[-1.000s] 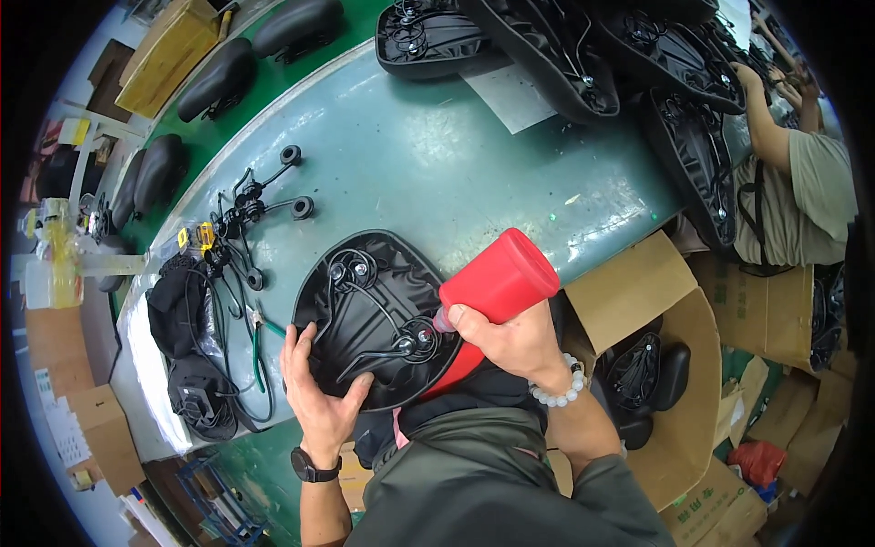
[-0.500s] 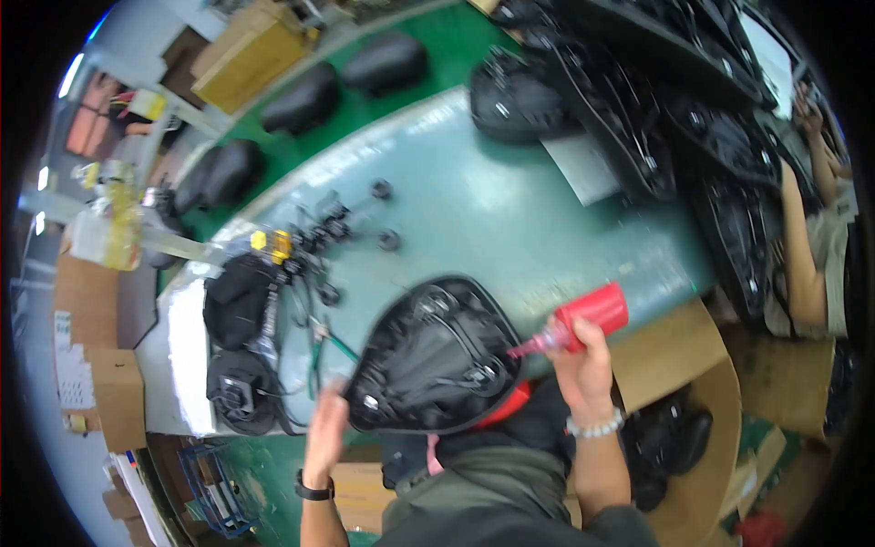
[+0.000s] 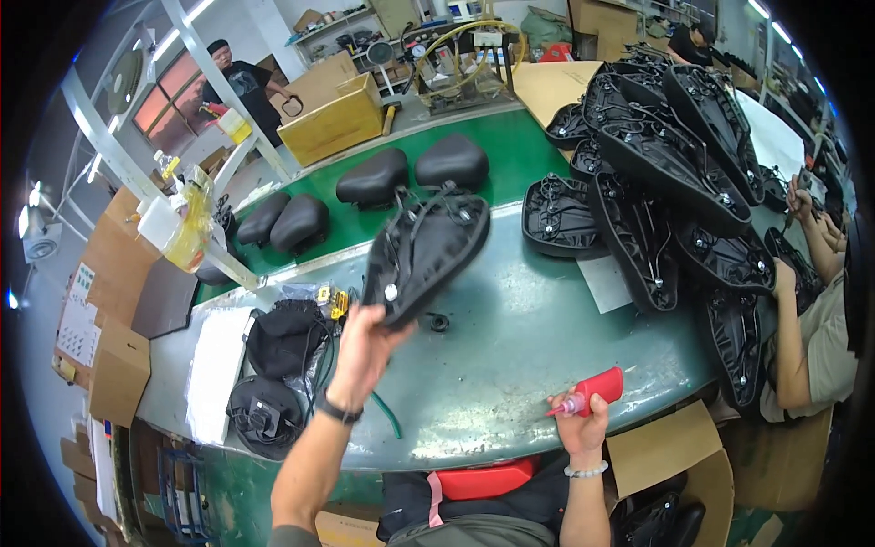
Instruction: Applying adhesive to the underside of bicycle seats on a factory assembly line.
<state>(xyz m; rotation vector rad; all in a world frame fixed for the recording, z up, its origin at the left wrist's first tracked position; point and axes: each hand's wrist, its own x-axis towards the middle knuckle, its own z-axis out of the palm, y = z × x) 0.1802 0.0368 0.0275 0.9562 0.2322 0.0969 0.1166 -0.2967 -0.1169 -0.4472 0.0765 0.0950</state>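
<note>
My left hand [image 3: 363, 351] grips the rear edge of a black bicycle saddle [image 3: 424, 251] and holds it up over the green-grey table [image 3: 510, 356], underside with its metal rails facing me. My right hand [image 3: 581, 422] sits near the table's front edge, closed around a small red squeeze bottle [image 3: 594, 389] whose nozzle points left. The two hands are well apart.
A tall stack of upturned saddles [image 3: 661, 155] fills the right of the table. Finished saddles [image 3: 401, 173] lie on the green strip behind. Black parts and cables [image 3: 283, 342] sit at left. Another person's arm [image 3: 802, 356] works at right; someone stands far back left [image 3: 241, 82]. Cardboard boxes [image 3: 693, 456] stand below.
My left hand has lifted the saddle off the table and carried it forward and up. My right hand has drawn the red bottle away from the saddle and lowered it to the table edge.
</note>
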